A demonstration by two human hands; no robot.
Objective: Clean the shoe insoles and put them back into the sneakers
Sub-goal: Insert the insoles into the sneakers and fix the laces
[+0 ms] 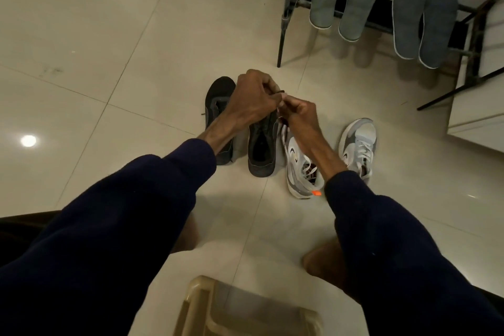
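While left hand (251,101) and right hand (300,114) pinch a dark lace (279,92) over the black sneaker (261,150) — grey sneaker (297,163) just beside, open floor (109,63) leftward

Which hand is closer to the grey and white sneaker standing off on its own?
Right. The right hand is just left of that grey and white sneaker; the left hand is farther left, over the black sneakers.

Both arms, in dark navy sleeves (122,213) ending short of the wrists, reach fwd & down, converging at centre frame. L hand (252,99) & R hand (298,114) meet almost fingertip to fingertip, fingers curled, pinching a thin shoelace (278,93) btwn them; forearms bare.
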